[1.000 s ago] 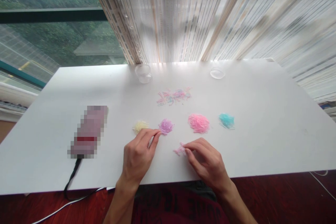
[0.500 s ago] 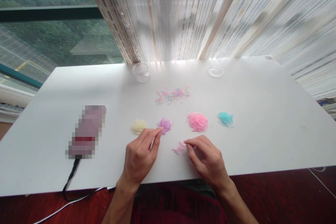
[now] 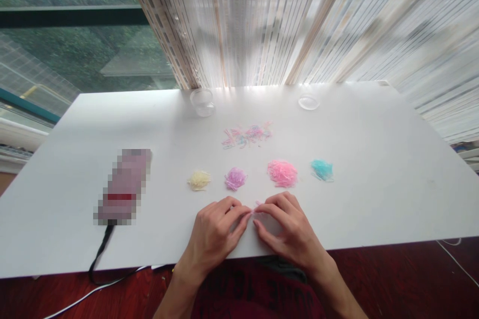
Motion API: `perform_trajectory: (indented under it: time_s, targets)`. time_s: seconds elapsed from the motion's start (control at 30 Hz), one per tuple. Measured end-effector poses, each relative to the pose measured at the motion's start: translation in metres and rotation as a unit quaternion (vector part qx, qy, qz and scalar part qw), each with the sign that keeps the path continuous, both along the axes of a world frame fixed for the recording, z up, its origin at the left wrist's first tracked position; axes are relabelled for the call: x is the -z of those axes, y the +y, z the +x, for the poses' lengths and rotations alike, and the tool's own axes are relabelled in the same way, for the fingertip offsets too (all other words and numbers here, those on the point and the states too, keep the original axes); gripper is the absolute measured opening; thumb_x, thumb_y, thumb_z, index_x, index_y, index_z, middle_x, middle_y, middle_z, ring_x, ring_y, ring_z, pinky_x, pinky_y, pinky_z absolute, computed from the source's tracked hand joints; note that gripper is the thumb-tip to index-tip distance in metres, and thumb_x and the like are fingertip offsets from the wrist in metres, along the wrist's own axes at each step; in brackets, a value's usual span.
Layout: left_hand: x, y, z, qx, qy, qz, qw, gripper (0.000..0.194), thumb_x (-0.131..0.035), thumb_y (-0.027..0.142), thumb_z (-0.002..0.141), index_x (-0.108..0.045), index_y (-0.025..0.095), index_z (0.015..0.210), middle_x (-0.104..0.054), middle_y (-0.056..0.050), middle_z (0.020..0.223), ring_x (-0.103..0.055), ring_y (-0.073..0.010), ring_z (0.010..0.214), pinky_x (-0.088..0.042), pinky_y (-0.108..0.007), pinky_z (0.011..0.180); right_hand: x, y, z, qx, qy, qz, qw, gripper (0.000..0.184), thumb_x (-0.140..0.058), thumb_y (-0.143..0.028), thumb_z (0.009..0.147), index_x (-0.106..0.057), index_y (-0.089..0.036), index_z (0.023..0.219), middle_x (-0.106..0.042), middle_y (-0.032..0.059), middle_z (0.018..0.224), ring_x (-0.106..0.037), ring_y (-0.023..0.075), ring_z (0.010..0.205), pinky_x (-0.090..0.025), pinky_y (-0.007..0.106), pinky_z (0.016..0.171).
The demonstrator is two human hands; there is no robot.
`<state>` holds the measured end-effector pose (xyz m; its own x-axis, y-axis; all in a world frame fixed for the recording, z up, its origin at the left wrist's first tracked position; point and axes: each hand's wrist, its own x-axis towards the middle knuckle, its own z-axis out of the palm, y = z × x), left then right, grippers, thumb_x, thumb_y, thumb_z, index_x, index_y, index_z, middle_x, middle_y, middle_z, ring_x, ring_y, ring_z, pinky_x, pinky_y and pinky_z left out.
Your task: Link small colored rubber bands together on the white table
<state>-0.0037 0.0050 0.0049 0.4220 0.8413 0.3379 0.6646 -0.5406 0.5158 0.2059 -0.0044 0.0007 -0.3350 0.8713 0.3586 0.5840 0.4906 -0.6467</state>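
Note:
On the white table close to me lies a small cluster of thin pink-lilac strips (image 3: 258, 204), mostly hidden by my fingers. My left hand (image 3: 221, 227) pinches thumb and forefinger together at its left side; whatever is between the tips is too small to make out. From the right, my right hand (image 3: 288, 224) reaches over the cluster with thumb and forefinger apart, the forefinger tip at the strips. Beyond the hands sit a pale yellow pile (image 3: 199, 180), a purple pile (image 3: 235, 178), a larger pink pile (image 3: 282, 173) and a turquoise pile (image 3: 322, 170) of similar strips.
A loose mixed-colour heap of strips (image 3: 247, 135) lies farther back. Behind it stand a clear plastic cup (image 3: 202, 102) and a clear lid (image 3: 309, 101). A blurred-out phone (image 3: 125, 184) with a black cable (image 3: 101, 251) lies at left. Curtains hang along the back edge.
My left hand has moved from the purple pile toward me and rightward to the small cluster. My right hand has shifted slightly left, covering more of the cluster.

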Motion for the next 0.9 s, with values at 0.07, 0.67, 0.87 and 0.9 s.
perform_trajectory:
  time_s: [0.07, 0.67, 0.87, 0.9]
  targets:
    - [0.0001, -0.0001, -0.0019, 0.007, -0.026, -0.007, 1.000, 0.014, -0.061, 0.019, 0.101, -0.074, 0.021, 0.102, -0.072, -0.003, 0.087, -0.068, -0.0157, 0.071, -0.054, -0.027, 0.068, 0.0006, -0.0001, 0.0001, 0.000, -0.005, 0.000, 1.000, 0.018, -0.070, -0.018, 0.094, -0.069, -0.023, 0.111, -0.066, 0.0064, 0.094, -0.059, 0.0234, 0.088, -0.055, 0.040, 0.079]
    - [0.0008, -0.0022, -0.0066, 0.043, -0.146, -0.036, 0.988, 0.013, -0.067, 0.012, 0.098, -0.072, 0.020, 0.108, -0.073, -0.004, 0.093, -0.072, -0.0136, 0.082, -0.058, -0.021, 0.072, -0.0027, -0.0002, 0.0011, -0.010, 0.069, 0.029, 0.997, 0.014, -0.067, -0.011, 0.095, -0.069, -0.021, 0.104, -0.066, 0.0053, 0.087, -0.059, 0.0206, 0.083, -0.056, 0.034, 0.072]
    - [0.0017, -0.0041, -0.0053, 0.054, -0.166, -0.067, 0.982, 0.016, -0.066, 0.010, 0.098, -0.070, 0.021, 0.109, -0.077, -0.003, 0.098, -0.070, -0.0114, 0.079, -0.057, -0.020, 0.072, 0.0008, 0.0013, 0.0012, -0.016, 0.081, 0.031, 0.996, 0.016, -0.067, -0.009, 0.094, -0.069, -0.020, 0.105, -0.067, 0.0057, 0.088, -0.059, 0.0200, 0.083, -0.055, 0.033, 0.072]
    - [0.0019, -0.0043, -0.0042, 0.051, -0.168, -0.075, 0.981, 0.017, -0.066, 0.010, 0.098, -0.070, 0.021, 0.110, -0.077, -0.002, 0.099, -0.069, -0.0103, 0.075, -0.056, -0.020, 0.070, 0.0011, 0.0016, 0.0011, -0.017, 0.083, 0.034, 0.996, 0.016, -0.067, -0.008, 0.094, -0.069, -0.020, 0.105, -0.067, 0.0056, 0.088, -0.059, 0.0198, 0.083, -0.055, 0.033, 0.072]
